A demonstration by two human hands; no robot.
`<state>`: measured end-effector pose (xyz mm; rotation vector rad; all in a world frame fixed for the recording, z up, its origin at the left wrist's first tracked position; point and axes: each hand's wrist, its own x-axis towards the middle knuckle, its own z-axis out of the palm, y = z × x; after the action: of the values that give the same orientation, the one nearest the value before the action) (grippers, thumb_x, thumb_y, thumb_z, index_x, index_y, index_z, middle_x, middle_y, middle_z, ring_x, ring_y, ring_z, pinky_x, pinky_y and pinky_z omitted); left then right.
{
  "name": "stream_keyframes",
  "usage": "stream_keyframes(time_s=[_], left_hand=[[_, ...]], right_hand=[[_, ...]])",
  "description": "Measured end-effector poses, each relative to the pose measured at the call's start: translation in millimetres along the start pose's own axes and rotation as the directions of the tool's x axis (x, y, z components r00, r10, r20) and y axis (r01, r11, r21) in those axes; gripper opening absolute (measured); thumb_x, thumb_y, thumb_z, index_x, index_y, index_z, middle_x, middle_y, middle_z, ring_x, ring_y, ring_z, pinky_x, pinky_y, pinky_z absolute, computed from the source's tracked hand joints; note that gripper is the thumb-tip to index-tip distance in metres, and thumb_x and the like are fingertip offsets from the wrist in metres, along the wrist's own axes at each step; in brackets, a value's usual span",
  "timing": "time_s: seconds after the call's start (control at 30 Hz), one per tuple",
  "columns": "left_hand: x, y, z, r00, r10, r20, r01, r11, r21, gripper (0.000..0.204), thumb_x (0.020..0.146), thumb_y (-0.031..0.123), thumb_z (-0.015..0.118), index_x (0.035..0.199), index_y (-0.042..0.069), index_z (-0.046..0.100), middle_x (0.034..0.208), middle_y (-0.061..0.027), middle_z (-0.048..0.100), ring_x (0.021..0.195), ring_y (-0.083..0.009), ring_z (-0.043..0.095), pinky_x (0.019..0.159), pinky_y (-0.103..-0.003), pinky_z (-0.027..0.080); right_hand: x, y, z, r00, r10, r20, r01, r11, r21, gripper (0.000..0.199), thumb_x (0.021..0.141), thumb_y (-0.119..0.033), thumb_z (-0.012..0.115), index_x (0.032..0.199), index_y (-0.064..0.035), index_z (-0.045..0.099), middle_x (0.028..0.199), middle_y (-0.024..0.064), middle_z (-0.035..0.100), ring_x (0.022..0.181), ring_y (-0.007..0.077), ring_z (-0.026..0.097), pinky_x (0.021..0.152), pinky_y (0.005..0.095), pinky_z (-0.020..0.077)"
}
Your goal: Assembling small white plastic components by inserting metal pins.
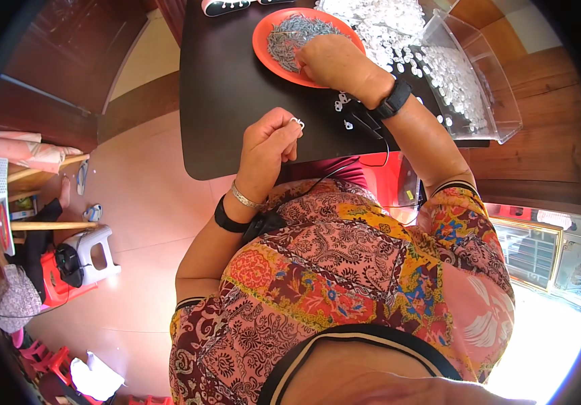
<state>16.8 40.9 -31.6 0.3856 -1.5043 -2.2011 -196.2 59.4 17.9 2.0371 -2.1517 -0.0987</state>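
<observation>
The left hand [268, 145] pinched a small white plastic piece [298, 123] at its fingertips above the dark surface [229, 88]; it looked light, stiff, best held by its edges. Farther off, the right hand [334, 62] closed over thin grey metal parts [290, 37] in the orange plate [263, 40].

Home workroom: dark table [236, 101], tiled floor [148, 202], plastic stools [91, 253], cabinet [540, 253].

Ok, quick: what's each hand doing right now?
Left hand: pinched shut on a small white ring.
Right hand: fingers down in the orange plate of grey bits; grip cannot be told.
</observation>
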Motion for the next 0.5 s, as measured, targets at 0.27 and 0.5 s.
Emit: stream_keyframes(time_s=[0.27,0.5], left_hand=[[1.2,-3.4,3.0,0.999,0.045,-0.009,-0.045,0.999,0.010,0.019,0.089,0.016,0.055,0.076,0.002,0.054,0.057,0.0018,0.046,0.052,-0.0064,0.043,0.049,-0.021,0.034],[0.9,-0.1,6.0,0.999,0.014,-0.041,-0.011,0.997,0.079,0.019,0.089,0.017,0.055,0.076,0.003,0.056,0.058,0.0016,0.048,0.052,-0.0054,0.043,0.049,-0.021,0.034]], right_hand=[[-8.4,13.7,2.7,0.990,-0.004,-0.144,0.029,0.985,0.170,0.011,0.076,-0.012,0.058,0.081,-0.0047,0.065,0.071,0.0143,0.063,0.068,0.0317,0.063,0.062,0.0410,0.0496],[-52.4,0.4,-26.7,0.976,0.197,-0.097,-0.009,0.479,0.878,0.006,0.080,-0.006,0.062,0.084,-0.0009,0.064,0.072,0.0035,0.063,0.069,0.0087,0.060,0.064,0.0246,0.0490]])
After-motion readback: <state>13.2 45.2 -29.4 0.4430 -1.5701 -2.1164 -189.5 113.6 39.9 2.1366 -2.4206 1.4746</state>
